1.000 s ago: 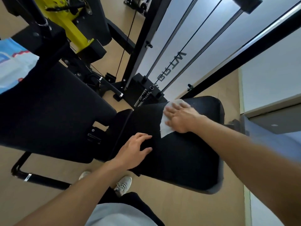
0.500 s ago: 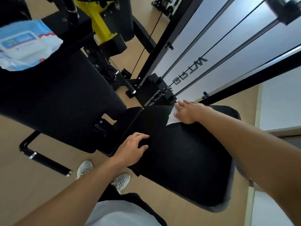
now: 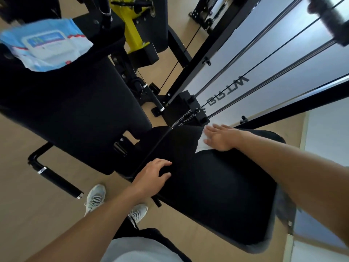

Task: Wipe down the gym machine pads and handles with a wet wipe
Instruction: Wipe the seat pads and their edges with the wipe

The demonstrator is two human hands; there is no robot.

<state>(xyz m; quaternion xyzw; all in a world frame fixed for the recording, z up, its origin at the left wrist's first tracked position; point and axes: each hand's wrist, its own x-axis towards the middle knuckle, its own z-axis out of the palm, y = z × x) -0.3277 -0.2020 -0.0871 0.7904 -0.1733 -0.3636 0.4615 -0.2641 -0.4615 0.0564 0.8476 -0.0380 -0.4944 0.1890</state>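
A white wet wipe [image 3: 201,143] is pressed flat under the straight-fingered right hand [image 3: 219,138] at the seat pad [image 3: 217,195] far edge, where it could be pushed off, while the left hand [image 3: 153,174] is rested open-fingered on the pad

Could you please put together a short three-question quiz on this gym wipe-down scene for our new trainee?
1. True or false: the right hand presses the white wet wipe flat onto the black seat pad.
2. Where does the left hand rest? A) on the wet wipe packet B) on the near edge of the seat pad C) on the black foam roller
3. Fill in: the wet wipe packet lies on top of the large black ____ pad.

Key: 1 true; 2 B; 3 back (the large pad to the left of the seat pad).
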